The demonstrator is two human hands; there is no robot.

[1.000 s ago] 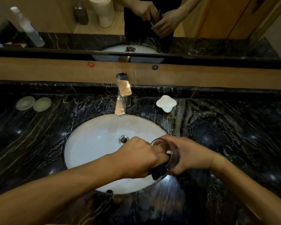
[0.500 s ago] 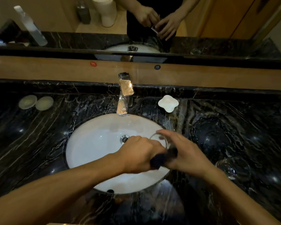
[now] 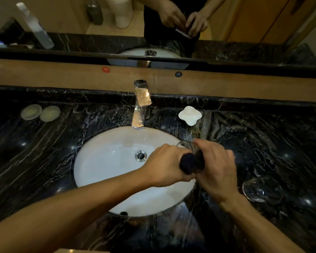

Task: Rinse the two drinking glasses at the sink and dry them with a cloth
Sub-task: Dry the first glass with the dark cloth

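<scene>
While the right hand (image 3: 215, 168) grips a glass (image 3: 187, 145), the left hand (image 3: 164, 165) clutches a dark cloth (image 3: 187, 163).

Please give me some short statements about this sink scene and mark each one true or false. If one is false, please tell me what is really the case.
1. The right hand holds a drinking glass over the right edge of the white basin. True.
2. The left hand holds a white cloth. False: the cloth in its grip is dark.
3. A second glass stands on the black marble counter, right of the basin. True.
4. Water runs from the chrome faucet. False: no stream is visible.
5. The white soap dish sits left of the faucet. False: it sits to its right.
</scene>
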